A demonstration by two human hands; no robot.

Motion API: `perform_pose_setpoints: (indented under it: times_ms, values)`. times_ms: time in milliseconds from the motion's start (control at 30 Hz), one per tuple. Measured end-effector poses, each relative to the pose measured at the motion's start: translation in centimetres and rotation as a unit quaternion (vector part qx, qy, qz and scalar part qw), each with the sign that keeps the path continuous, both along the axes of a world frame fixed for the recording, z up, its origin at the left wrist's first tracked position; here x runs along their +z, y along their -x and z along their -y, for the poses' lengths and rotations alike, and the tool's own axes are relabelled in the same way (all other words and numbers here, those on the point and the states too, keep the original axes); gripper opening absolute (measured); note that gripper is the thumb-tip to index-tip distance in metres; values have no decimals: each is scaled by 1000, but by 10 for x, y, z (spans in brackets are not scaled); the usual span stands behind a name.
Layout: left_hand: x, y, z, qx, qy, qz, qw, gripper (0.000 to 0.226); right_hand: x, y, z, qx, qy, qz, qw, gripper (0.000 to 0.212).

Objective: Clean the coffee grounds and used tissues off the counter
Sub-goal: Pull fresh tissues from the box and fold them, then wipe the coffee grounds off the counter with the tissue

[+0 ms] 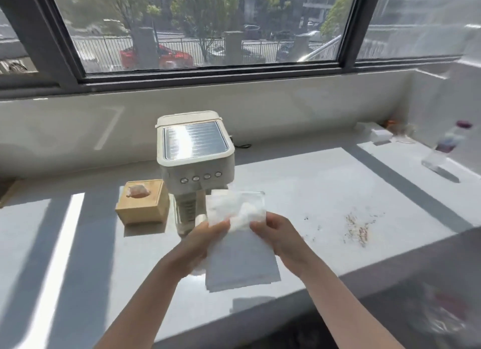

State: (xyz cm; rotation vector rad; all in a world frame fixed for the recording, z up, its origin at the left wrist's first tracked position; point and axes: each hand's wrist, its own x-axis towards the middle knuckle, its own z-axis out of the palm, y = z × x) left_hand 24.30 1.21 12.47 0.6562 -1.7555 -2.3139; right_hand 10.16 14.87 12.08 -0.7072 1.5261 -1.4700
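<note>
Now both hands, left (208, 240) and right (277, 234), are pinching a tissue (240, 244) before the machine (195, 161); grounds (358, 229) are lying to its right.

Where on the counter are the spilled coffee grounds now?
The coffee grounds lie on the counter to the right of both hands, right of the coffee machine, near the front edge.

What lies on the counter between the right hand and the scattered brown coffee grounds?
Head view: only bare grey counter between right hand and scattered brown coffee grounds.
</note>
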Motion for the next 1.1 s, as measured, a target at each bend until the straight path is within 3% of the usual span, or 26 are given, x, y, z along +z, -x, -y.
perform_pose_setpoints:
  times_ms: [167, 400, 567, 700, 967, 1100]
  values:
    - [-38, 45, -59, -57, -68, -11, 996, 35, -21, 43, -80, -49, -33, 43, 997, 20]
    - [-66, 117, -107, -17, -148, 70, 986, 34, -42, 87, -144, -156, -74, 155, 973, 35]
    - [-84, 150, -116, -87, -155, 123, 976, 41, -64, 117, -158, -133, -86, 43, 986, 16]
    - [-92, 179, -97, -165, -235, 163, 944, 63, -77, 149, -149, -115, -144, -54, 981, 28]
    - [-80, 241, -93, -304, -19, 283, 909, 40, -99, 196, -112, 21, -117, -134, 984, 39]
    - [-93, 258, -98, -213, 10, 265, 940, 32, -112, 219, -109, -37, -91, -141, 985, 29]
